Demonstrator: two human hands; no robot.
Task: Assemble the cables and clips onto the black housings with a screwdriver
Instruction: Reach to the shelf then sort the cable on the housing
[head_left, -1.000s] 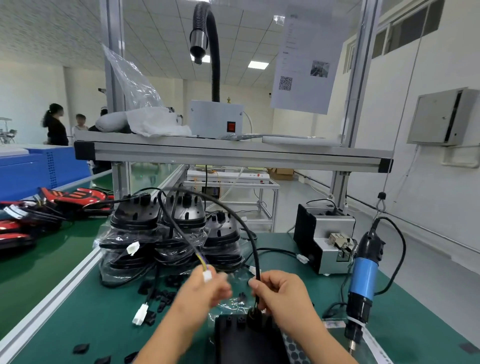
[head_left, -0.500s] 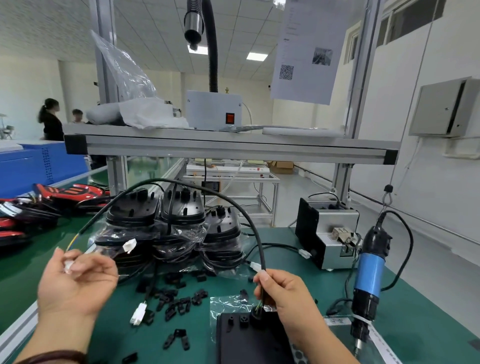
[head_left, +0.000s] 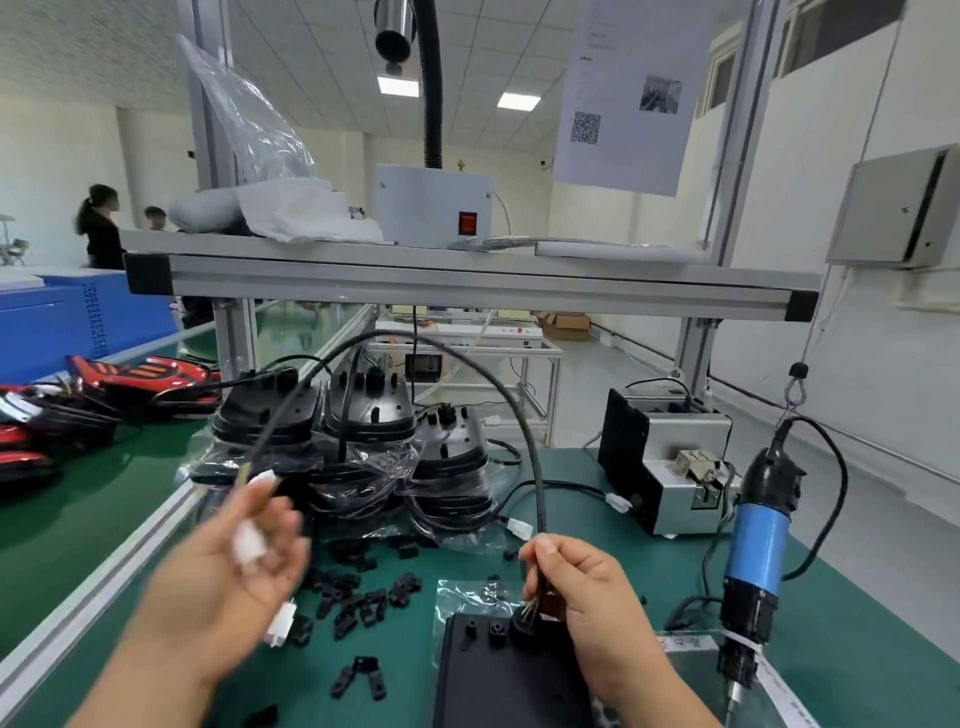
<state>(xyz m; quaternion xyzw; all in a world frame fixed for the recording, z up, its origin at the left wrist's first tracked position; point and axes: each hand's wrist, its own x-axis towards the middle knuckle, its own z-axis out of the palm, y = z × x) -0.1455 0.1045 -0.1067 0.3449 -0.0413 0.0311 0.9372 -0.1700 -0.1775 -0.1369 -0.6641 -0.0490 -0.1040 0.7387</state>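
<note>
A flat black housing (head_left: 498, 675) lies at the near edge of the green table. My right hand (head_left: 582, 587) pinches a black cable (head_left: 467, 358) where its coloured wires enter a round port on the housing. The cable arches up and over to my left hand (head_left: 244, 561), which holds its white connector end; that hand is blurred. Several small black clips (head_left: 358, 597) lie scattered between my hands. A blue electric screwdriver (head_left: 756, 561) hangs upright at the right, untouched.
Bagged stacks of black housings (head_left: 343, 441) stand behind the clips. A grey screw feeder box (head_left: 670, 467) sits at the back right. Red and black parts (head_left: 104, 389) lie on the left belt. An aluminium shelf (head_left: 467, 280) spans overhead. Loose white connectors (head_left: 519, 527) lie nearby.
My left hand has swung back right and inward from the far left, bringing the cable's connector end with it. My right hand stays at the housing port.
</note>
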